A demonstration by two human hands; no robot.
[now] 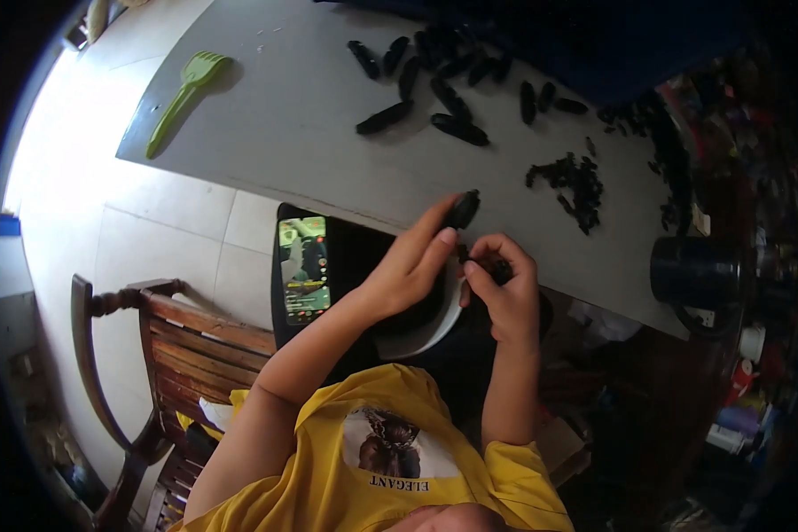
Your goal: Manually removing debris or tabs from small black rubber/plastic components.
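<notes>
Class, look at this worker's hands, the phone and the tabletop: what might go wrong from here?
The dark oblong piece in the left hand might slip, since part of it juts out beyond the grip.

The lit phone, close to the left forearm in this view, could get nudged or draw attention away.

The loose dark fragments on the grey table could scatter if brushed.

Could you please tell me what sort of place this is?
It looks like an indoor room, perhaps in a home, though I cannot be sure. A slatted wooden chair stands on a pale tiled floor, and dark oblong pieces lie on a grey table.
</notes>
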